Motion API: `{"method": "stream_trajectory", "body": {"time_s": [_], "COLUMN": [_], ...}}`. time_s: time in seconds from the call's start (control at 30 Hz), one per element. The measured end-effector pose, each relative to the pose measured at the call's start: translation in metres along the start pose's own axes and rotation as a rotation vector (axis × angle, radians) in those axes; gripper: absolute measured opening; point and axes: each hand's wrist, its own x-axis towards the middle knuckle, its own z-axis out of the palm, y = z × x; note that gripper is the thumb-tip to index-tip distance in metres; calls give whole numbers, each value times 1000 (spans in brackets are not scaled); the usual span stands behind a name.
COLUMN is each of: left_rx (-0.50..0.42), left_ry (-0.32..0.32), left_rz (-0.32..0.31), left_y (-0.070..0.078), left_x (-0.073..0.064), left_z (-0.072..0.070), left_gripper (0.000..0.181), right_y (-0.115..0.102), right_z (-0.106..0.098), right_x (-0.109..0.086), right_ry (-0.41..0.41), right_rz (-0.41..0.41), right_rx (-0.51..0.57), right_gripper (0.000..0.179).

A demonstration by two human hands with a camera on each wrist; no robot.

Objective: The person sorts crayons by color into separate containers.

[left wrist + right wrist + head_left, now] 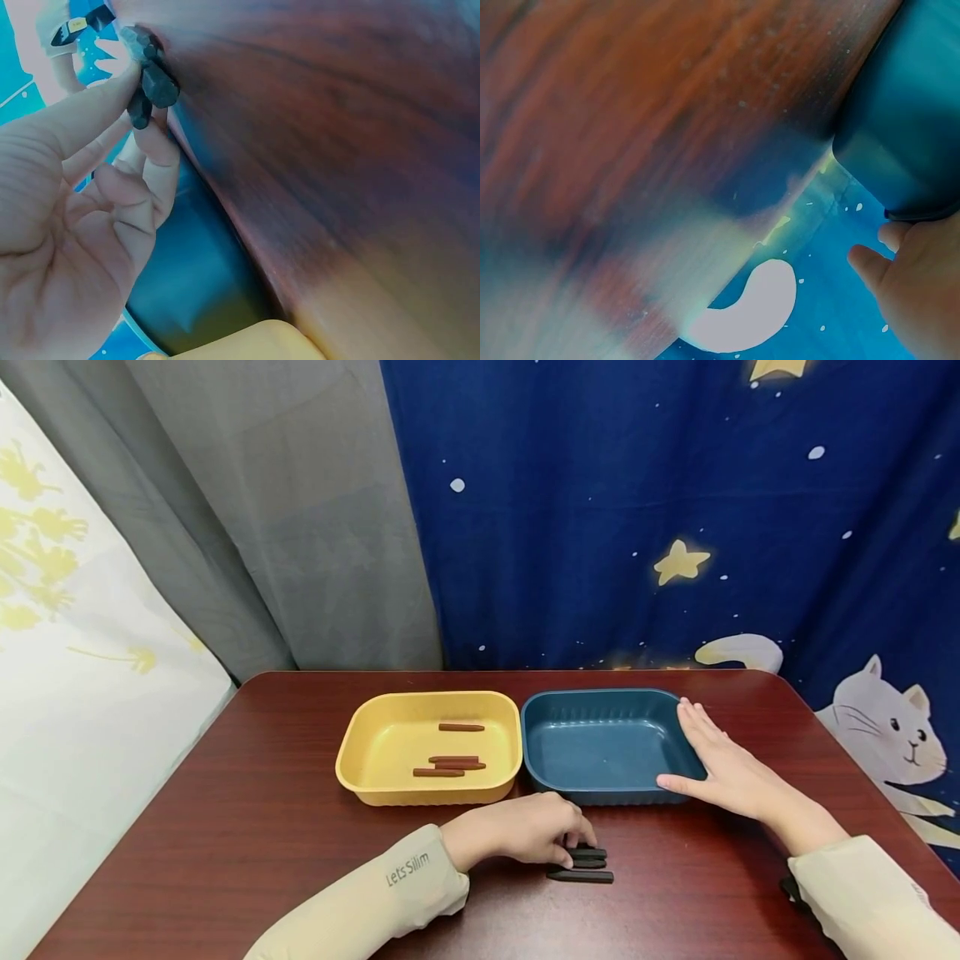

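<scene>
Three black crayons (pixel 581 877) lie close together on the table in front of the bins. My left hand (pixel 528 828) is over their left ends, its thumb and fingers curled and pinching at the upper part of the group. In the left wrist view the thumb and a fingertip meet the dark crayons (pixel 159 84) from opposite sides. The right hand (pixel 731 770) rests with spread, fairly straight fingers against the right rim of a blue bin (pixel 600 795). In the right wrist view, part of that hand (pixel 922 277) touches the bin's edge.
A yellow bin (pixel 360 783) stands directly left of the blue one, with several reddish-brown crayons (pixel 438 772) lying in it. Both bins sit toward the back of the dark red wooden table (pixel 225 827). Behind the table hang grey and blue curtains (pixel 562 527).
</scene>
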Motion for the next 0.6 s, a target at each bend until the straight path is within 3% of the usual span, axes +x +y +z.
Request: {"method": "stream_trajectory", "body": {"time_s": [0.4, 0.6], "left_rx": [1, -8], "left_ry": [71, 81], "left_rz": [94, 94], "left_y": [4, 8], "left_x": [-2, -4], "left_z": [-13, -20], "left_gripper": [16, 17], "right_y": [0, -1], "right_z": [-3, 0], "right_x": [0, -1], "right_ry": [-3, -10], "right_rz": [11, 15], "right_rx": [10, 24], "right_gripper": [111, 111]}}
